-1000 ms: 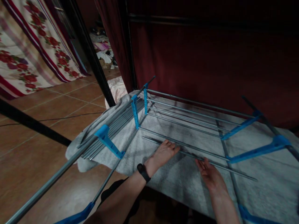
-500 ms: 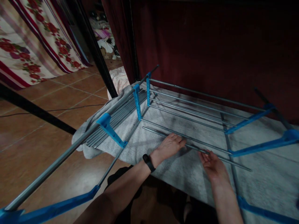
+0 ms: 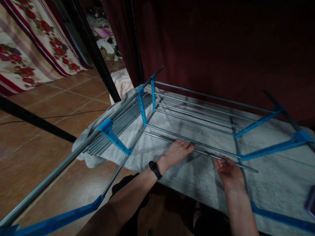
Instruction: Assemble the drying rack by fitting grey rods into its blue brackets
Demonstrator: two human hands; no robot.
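Observation:
A loose metal rod (image 3: 159,138) lies on a grey towel (image 3: 197,183), just in front of a drying rack frame (image 3: 197,122) made of grey rods and blue plastic brackets. My left hand (image 3: 176,151), with a black band at the wrist, lies flat over the rod with its fingers stretched out. My right hand (image 3: 228,171) is palm up further right, and its fingers curl round the same rod. The rod's right end (image 3: 253,170) sticks out past that hand.
A bundle of spare rods (image 3: 118,122) lies on the towel's left part under a long grey tube (image 3: 73,154). A dark red curtain (image 3: 221,49) hangs behind, and floral fabric (image 3: 29,49) at the far left. A black pole (image 3: 98,62) crosses the brown tiles (image 3: 49,108). A dark flat object (image 3: 310,201) lies at the right edge.
The loose rod has slid a little to the left along the rack's front rod. Both hands stay on it, the right one now nearer its right end.

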